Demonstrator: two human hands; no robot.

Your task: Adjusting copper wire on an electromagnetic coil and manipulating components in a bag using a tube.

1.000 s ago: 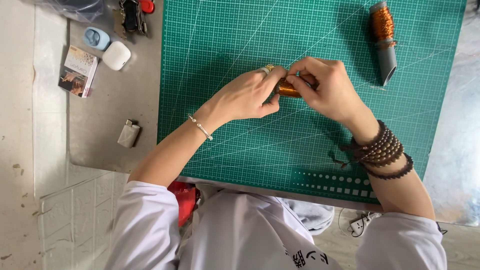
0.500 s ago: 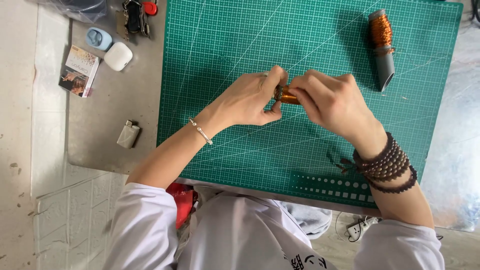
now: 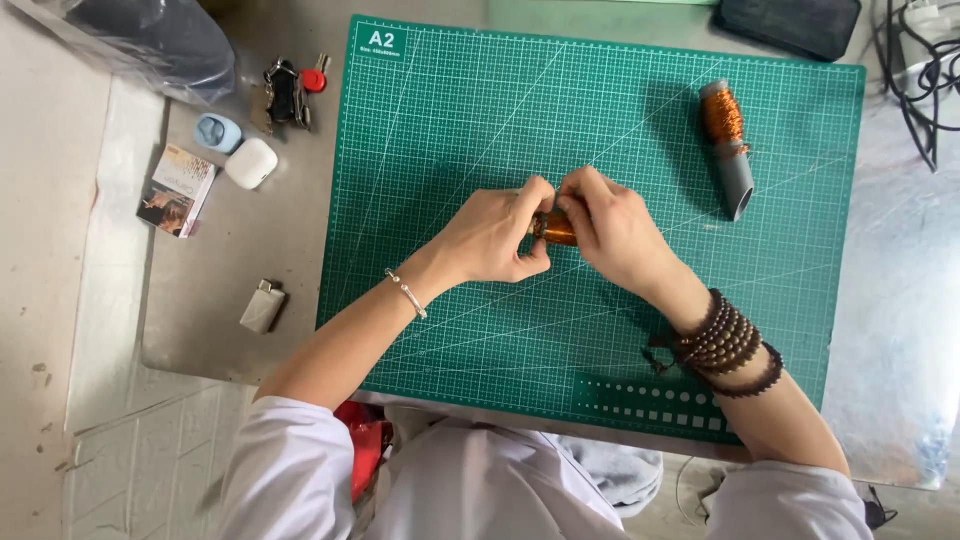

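Both hands meet over the middle of a green cutting mat (image 3: 480, 130) that lies on a grey tabletop (image 3: 200, 330). The left hand (image 3: 490, 238) and the right hand (image 3: 610, 228) hold a small copper-coloured coil (image 3: 553, 228) between them, just above the mat; the fingers of each hand are curled together and clamped on it, so only a short stretch of the coil shows between the thumbs. The left wrist wears a thin bracelet (image 3: 405, 292), the right wrist a stack of dark wooden beads (image 3: 725, 343). Well apart from the hands, towards the mat's far right corner, lies a grey tube wound with copper wire (image 3: 727, 140). Off the mat to the left sit a white earbud case (image 3: 250, 163), a pale blue case (image 3: 217, 132), a bunch of keys (image 3: 288, 92), a small printed box (image 3: 177, 190) and a grey lighter (image 3: 262, 306). Black cables (image 3: 915, 70) lie at the far right.
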